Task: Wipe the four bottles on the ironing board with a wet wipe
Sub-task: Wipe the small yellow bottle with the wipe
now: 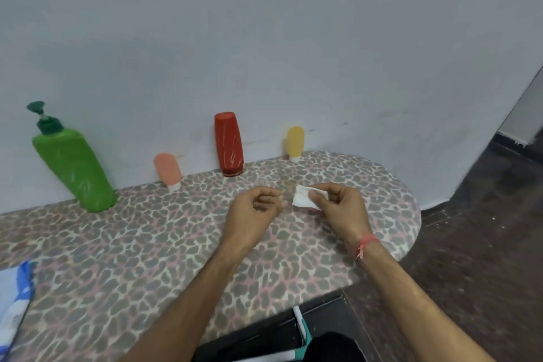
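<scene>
Four bottles stand along the wall on the leopard-print ironing board: a tall green pump bottle at the left, a small peach tube, a red bottle upside down on its cap, and a small yellow tube. My right hand pinches a folded white wet wipe above the board, in front of the red and yellow bottles. Just left of the wipe hovers my left hand, fingers curled, holding nothing and not touching the wipe.
A blue and white packet lies at the board's left edge. The board's rounded end is at the right, with dark floor beyond it. A pale wall rises right behind the bottles. A teal and white object sits below the board's front edge.
</scene>
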